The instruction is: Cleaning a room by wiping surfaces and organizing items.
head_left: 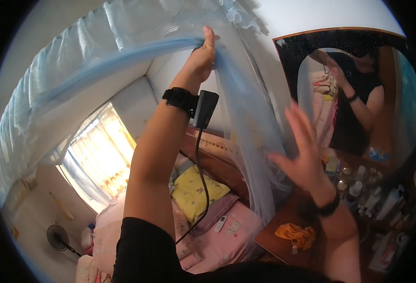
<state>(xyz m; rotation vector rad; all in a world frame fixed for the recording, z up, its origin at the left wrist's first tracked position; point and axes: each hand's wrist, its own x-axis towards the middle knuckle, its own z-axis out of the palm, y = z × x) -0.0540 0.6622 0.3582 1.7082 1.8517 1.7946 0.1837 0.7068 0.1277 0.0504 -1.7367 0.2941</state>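
A sheer pale-blue mosquito net hangs from a frame overhead, with a ruffled valance along its top. One gathered length of it sweeps across to my raised left hand, and the rest drops in folds toward the dresser. My left hand is closed around the bunched netting with the thumb up; its other fingers are mostly hidden. To the right of the hanging folds, my right hand is held up with fingers spread, slightly blurred, holding nothing. A black wristband with a cabled box is on my left wrist.
Below is a bed with a pink sheet, a yellow pillow and a white remote. At right, an orange cloth and several bottles sit on a dresser under a mirror. A fan stands lower left.
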